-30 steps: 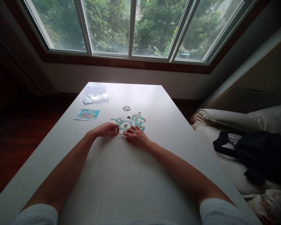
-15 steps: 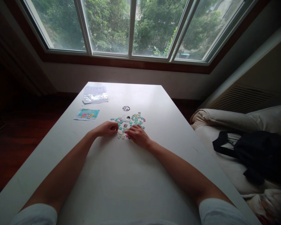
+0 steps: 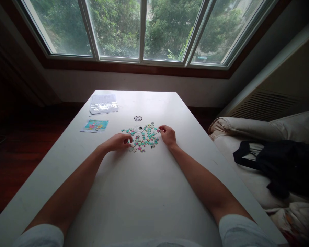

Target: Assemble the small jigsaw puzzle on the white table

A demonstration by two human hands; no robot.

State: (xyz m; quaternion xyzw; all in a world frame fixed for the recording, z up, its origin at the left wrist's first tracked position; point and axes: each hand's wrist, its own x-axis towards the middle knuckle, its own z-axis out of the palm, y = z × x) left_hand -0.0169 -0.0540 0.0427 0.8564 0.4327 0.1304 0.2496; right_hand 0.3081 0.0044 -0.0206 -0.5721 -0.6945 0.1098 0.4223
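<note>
Many small jigsaw puzzle pieces [image 3: 151, 134], mostly teal with some pink and pale ones, lie loose in a rough cluster on the white table [image 3: 144, 192]. My left hand [image 3: 119, 141] rests at the cluster's left edge, fingers curled, with a pale puzzle piece [image 3: 131, 145] at the thumb tip. On the cluster's right side is my right hand [image 3: 168, 134], its thumb and fingertips pinched at a pink puzzle piece [image 3: 158, 130]. The fingertips partly hide this piece.
A colourful picture sheet [image 3: 95, 126] lies left of the pieces, and a clear plastic bag with papers [image 3: 103, 104] behind it. Two round black-and-white discs [image 3: 138, 118] sit by the cluster. A dark bag [image 3: 285, 168] lies on the pale sofa [image 3: 226, 151] at right.
My right hand has moved from the front of the cluster to its right edge, uncovering pieces. The left hand stays nearly in place, with its index finger slightly lifted.
</note>
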